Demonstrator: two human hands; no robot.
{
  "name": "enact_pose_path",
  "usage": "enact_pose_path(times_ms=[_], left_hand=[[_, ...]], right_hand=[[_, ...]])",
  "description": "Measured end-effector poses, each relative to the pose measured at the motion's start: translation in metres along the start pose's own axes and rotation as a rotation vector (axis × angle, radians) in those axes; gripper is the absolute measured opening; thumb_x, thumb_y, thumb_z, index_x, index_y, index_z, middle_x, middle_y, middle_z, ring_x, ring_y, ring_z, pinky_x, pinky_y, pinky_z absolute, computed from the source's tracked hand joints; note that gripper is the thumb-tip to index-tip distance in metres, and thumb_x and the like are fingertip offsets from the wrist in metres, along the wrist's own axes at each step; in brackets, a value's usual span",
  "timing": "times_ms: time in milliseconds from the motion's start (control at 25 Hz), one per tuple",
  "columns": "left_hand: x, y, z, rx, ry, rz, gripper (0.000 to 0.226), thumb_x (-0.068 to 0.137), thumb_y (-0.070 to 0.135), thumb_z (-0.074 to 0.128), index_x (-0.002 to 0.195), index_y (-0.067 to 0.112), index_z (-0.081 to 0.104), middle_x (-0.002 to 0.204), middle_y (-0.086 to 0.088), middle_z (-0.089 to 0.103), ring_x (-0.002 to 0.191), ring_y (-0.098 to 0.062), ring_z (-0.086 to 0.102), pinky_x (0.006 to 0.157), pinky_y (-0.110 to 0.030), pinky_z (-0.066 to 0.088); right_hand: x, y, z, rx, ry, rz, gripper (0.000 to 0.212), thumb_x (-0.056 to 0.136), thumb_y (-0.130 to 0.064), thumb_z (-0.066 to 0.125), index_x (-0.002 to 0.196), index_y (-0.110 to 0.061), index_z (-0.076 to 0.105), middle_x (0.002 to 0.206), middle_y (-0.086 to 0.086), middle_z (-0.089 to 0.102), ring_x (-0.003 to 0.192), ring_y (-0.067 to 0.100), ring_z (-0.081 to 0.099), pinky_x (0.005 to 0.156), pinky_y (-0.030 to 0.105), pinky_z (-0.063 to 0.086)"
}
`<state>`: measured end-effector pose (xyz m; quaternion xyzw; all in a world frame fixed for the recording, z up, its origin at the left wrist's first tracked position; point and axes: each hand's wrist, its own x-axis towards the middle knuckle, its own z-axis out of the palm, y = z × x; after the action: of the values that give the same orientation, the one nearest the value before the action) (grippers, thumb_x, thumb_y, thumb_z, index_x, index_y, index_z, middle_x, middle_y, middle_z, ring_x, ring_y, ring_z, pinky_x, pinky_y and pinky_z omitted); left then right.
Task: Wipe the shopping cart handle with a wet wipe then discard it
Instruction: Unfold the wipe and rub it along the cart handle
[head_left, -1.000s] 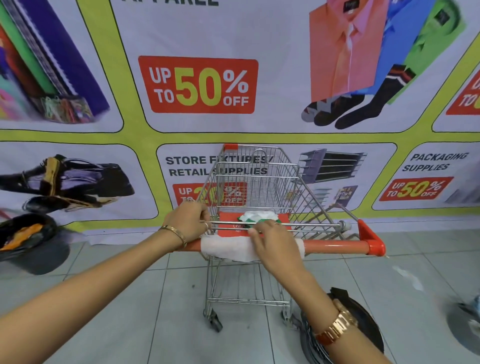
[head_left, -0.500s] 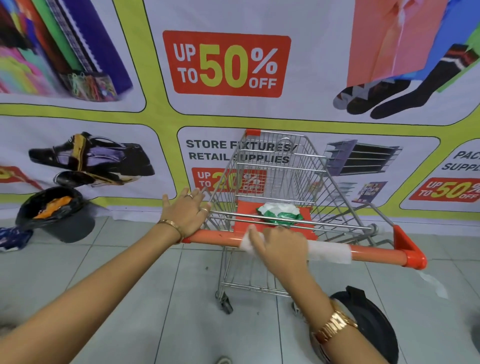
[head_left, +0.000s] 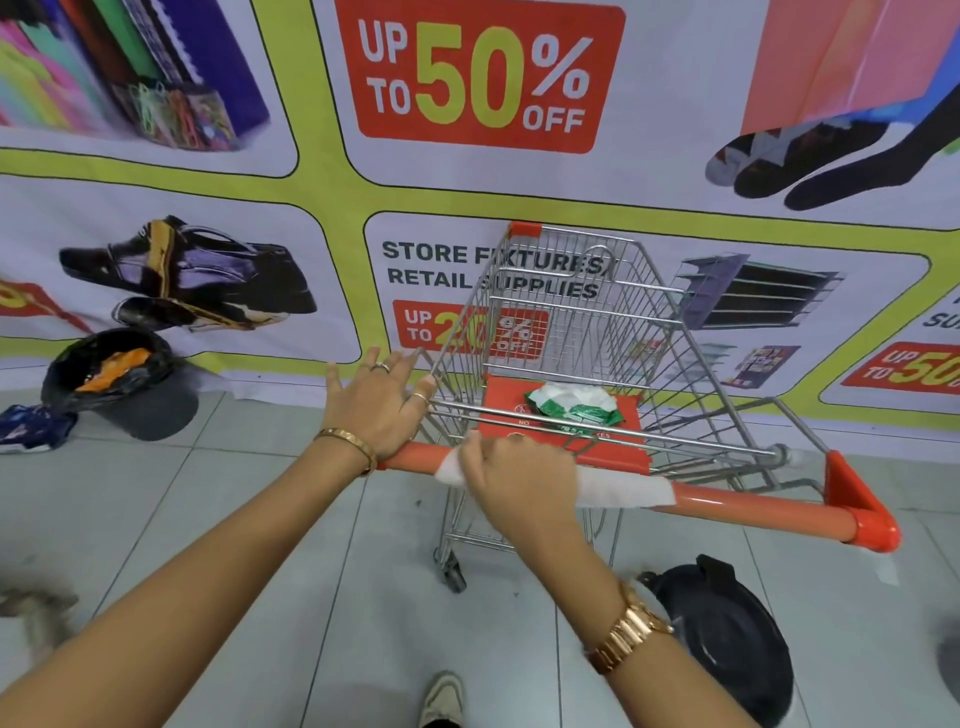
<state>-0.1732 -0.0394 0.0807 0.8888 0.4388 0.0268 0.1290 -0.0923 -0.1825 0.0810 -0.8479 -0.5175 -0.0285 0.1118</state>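
Observation:
A wire shopping cart (head_left: 571, 312) stands in front of me with its orange handle (head_left: 753, 506) running left to right. A white wet wipe (head_left: 623, 488) is draped over the handle's left half. My right hand (head_left: 519, 480) presses down on the wipe and grips it around the bar. At the handle's left end rests the heel of my left hand (head_left: 376, 402), its fingers spread over the cart's corner. A green and white wipes pack (head_left: 571, 405) lies on the red child seat flap.
A black bin (head_left: 124, 384) lined with a bag and holding orange waste stands on the floor at the left by the wall banner. A black bin lid (head_left: 727, 634) lies on the tiles at lower right. My shoe (head_left: 441, 699) shows at the bottom.
My left hand has let go of the cart's wires and spread its fingers. My right hand and the wipe slid along the handle. The view has shifted left and down.

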Motion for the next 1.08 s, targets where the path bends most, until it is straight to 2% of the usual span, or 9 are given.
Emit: enact_pose_path(times_ms=[80, 160, 200, 360, 520, 640, 720, 880, 1080], left_hand=[[-0.002, 0.003, 0.001, 0.008, -0.005, 0.006, 0.053, 0.095, 0.045, 0.026, 0.145, 0.026, 0.028, 0.155, 0.000, 0.029, 0.147, -0.020, 0.011, 0.115, -0.059, 0.002], [-0.004, 0.010, 0.004, 0.009, -0.011, 0.023, 0.054, 0.095, 0.045, 0.025, 0.146, 0.025, 0.025, 0.156, -0.001, 0.027, 0.147, -0.021, 0.011, 0.115, -0.059, 0.003], [-0.004, 0.012, 0.005, 0.008, -0.021, 0.024, 0.055, 0.095, 0.046, 0.025, 0.146, 0.025, 0.023, 0.156, -0.002, 0.026, 0.147, -0.022, 0.011, 0.115, -0.059, 0.004], [-0.002, 0.009, 0.005, -0.011, -0.045, -0.006, 0.056, 0.095, 0.045, 0.026, 0.147, 0.028, 0.020, 0.158, -0.001, 0.021, 0.147, -0.021, 0.010, 0.115, -0.058, 0.003], [0.001, 0.003, 0.004, 0.047, -0.029, -0.020, 0.055, 0.093, 0.046, 0.027, 0.146, 0.031, 0.022, 0.158, 0.001, 0.020, 0.148, -0.021, 0.005, 0.114, -0.061, -0.003], [0.003, 0.007, 0.004, 0.042, -0.042, -0.016, 0.057, 0.094, 0.047, 0.026, 0.147, 0.029, 0.020, 0.158, 0.001, 0.019, 0.148, -0.020, 0.004, 0.114, -0.061, -0.003], [0.002, 0.009, 0.006, 0.036, -0.045, -0.004, 0.057, 0.094, 0.048, 0.025, 0.147, 0.029, 0.020, 0.158, 0.001, 0.021, 0.148, -0.020, 0.005, 0.114, -0.061, -0.001], [0.000, 0.007, 0.004, 0.039, -0.035, -0.013, 0.056, 0.094, 0.046, 0.024, 0.147, 0.030, 0.019, 0.158, 0.000, 0.021, 0.148, -0.021, 0.005, 0.114, -0.061, -0.001], [0.001, 0.006, 0.002, 0.051, -0.021, -0.022, 0.054, 0.095, 0.045, 0.025, 0.147, 0.030, 0.022, 0.158, 0.001, 0.022, 0.148, -0.020, 0.004, 0.113, -0.062, -0.003]], right_hand=[[-0.005, 0.019, -0.005, -0.046, 0.036, 0.058, 0.032, 0.079, -0.025, 0.050, 0.051, -0.013, 0.060, 0.034, 0.005, 0.051, 0.027, 0.021, 0.044, 0.045, 0.014, 0.010], [-0.007, 0.020, -0.004, -0.005, 0.044, 0.162, 0.050, 0.082, -0.032, 0.029, 0.046, -0.012, 0.059, 0.038, 0.005, 0.054, 0.033, 0.023, 0.042, 0.044, 0.019, 0.017], [-0.005, 0.013, -0.001, -0.027, 0.062, 0.173, 0.053, 0.081, -0.032, 0.025, 0.045, -0.012, 0.058, 0.040, 0.005, 0.057, 0.034, 0.023, 0.042, 0.045, 0.020, 0.020], [0.006, -0.027, 0.001, -0.116, 0.121, 0.081, 0.040, 0.072, -0.026, 0.049, 0.034, -0.012, 0.053, 0.030, 0.002, 0.053, 0.023, 0.018, 0.045, 0.039, 0.015, 0.034], [-0.009, 0.013, -0.001, -0.255, 0.093, -0.003, 0.028, 0.073, -0.020, 0.037, 0.051, -0.016, 0.054, 0.033, -0.001, 0.050, 0.026, 0.014, 0.039, 0.042, 0.017, 0.032], [-0.015, 0.035, -0.002, -0.166, 0.171, 0.137, 0.038, 0.079, -0.023, 0.031, 0.044, -0.017, 0.045, 0.035, 0.003, 0.054, 0.030, 0.018, 0.043, 0.045, 0.022, 0.034], [-0.009, 0.021, 0.004, -0.160, 0.150, 0.145, 0.036, 0.080, -0.025, 0.026, 0.047, -0.020, 0.040, 0.042, 0.003, 0.059, 0.036, 0.019, 0.047, 0.052, 0.025, 0.038], [0.002, -0.026, 0.012, -0.180, 0.227, 0.050, 0.039, 0.081, -0.028, 0.036, 0.052, -0.019, 0.059, 0.043, 0.000, 0.062, 0.039, 0.019, 0.054, 0.056, 0.025, 0.044], [-0.023, 0.020, 0.008, -0.206, 0.230, 0.068, 0.035, 0.087, -0.031, 0.037, 0.066, -0.019, 0.062, 0.053, 0.000, 0.064, 0.047, 0.022, 0.057, 0.057, 0.030, 0.046]])
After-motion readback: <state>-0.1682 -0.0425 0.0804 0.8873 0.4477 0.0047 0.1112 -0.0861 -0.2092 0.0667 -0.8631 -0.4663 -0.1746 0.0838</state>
